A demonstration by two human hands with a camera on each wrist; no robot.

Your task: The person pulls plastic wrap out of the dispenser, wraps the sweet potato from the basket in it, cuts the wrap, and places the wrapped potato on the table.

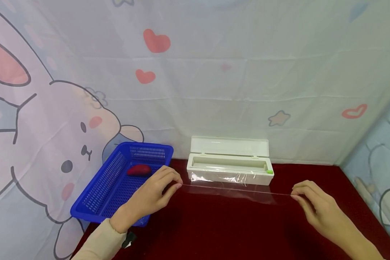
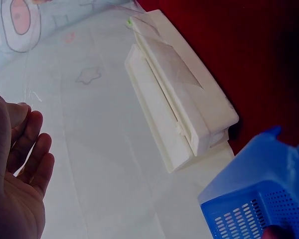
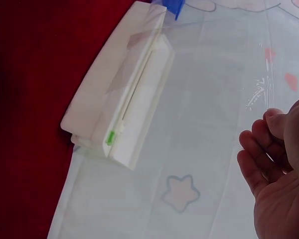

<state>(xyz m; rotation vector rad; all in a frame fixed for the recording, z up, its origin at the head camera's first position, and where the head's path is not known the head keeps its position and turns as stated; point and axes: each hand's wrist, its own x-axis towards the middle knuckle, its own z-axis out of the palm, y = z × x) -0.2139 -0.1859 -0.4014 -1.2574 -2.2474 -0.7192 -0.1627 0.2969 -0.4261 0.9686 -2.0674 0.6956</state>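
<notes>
A sheet of clear plastic wrap (image 1: 237, 193) stretches between both hands, its near edge pulled into a nearly straight line. At its left end, the left hand (image 1: 153, 191) pinches a corner between thumb and index finger. The right hand (image 1: 323, 211) grips the opposite corner the same way, a little lower in the head view. Behind the film stands a white wrap dispenser box (image 1: 198, 174) with its lid (image 1: 229, 146) raised and a green slider (image 1: 269, 172) at its right end. Film also lies over the box's front. Both wrist views show the pinching fingers and the box.
A blue plastic basket (image 1: 81, 209) sits at the left, partly behind the left forearm. Inside lies a dark red oblong thing (image 1: 139, 170), perhaps a sweet potato. A dark red cloth (image 1: 221, 231) covers the table. A printed curtain (image 1: 221, 72) hangs close behind the box.
</notes>
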